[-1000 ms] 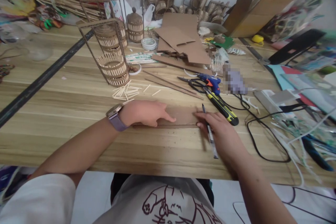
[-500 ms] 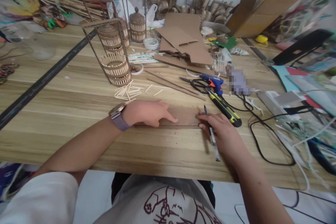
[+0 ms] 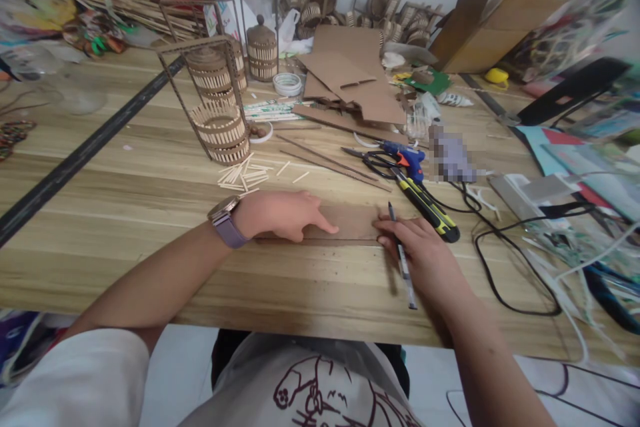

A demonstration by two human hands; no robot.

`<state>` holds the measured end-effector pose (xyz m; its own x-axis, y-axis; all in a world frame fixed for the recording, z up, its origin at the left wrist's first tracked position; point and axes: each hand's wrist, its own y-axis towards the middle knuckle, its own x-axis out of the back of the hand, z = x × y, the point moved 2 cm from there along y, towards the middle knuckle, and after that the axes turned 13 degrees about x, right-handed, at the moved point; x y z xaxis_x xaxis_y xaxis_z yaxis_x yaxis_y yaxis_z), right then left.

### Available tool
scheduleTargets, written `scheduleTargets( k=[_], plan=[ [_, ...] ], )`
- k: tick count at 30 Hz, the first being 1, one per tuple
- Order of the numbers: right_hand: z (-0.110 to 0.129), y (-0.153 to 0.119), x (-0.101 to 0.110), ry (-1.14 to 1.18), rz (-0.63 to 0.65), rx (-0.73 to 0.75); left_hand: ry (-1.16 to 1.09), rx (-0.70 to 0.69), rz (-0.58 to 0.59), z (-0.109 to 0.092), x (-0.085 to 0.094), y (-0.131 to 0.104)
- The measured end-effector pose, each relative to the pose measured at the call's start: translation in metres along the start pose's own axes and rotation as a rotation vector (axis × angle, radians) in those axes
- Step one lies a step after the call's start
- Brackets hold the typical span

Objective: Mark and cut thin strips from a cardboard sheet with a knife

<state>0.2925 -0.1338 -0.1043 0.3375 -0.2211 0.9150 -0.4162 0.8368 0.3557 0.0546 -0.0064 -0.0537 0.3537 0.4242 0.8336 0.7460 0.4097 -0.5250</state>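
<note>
While the right hand (image 3: 423,247) is gripping a pen (image 3: 404,267), its fingertips are touching the right end of a brown cardboard strip (image 3: 350,221) lying flat on the table (image 3: 280,287). Leftward, the left hand (image 3: 280,213) is resting palm-down across the strip, fingers loosely spread. Judgement: keeping it still is depending on even downward pressure at both ends. Small pale sticks (image 3: 245,173) are lying beyond. Versus one second ago, hands and strip are holding position; only the view is shifting slightly.
</note>
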Motion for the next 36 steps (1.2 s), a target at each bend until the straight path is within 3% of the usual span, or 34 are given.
scheduleTargets(
  k=[23, 31, 34, 36],
  plan=[
    [-0.001, -0.002, -0.001, -0.032, -0.009, 0.033, -0.01, 0.019, 0.036, 0.001, 0.002, -0.001],
    [0.005, -0.001, 0.007, 0.14, -0.06, -0.153, -0.004, 0.032, -0.002, 0.005, -0.003, 0.003],
    [0.019, 0.002, 0.014, 0.212, -0.163, -0.271, -0.001, 0.017, -0.024, 0.005, -0.005, 0.004],
    [0.036, 0.009, 0.017, 0.279, -0.206, -0.261, -0.001, 0.003, -0.041, 0.005, -0.005, 0.005]
  ],
)
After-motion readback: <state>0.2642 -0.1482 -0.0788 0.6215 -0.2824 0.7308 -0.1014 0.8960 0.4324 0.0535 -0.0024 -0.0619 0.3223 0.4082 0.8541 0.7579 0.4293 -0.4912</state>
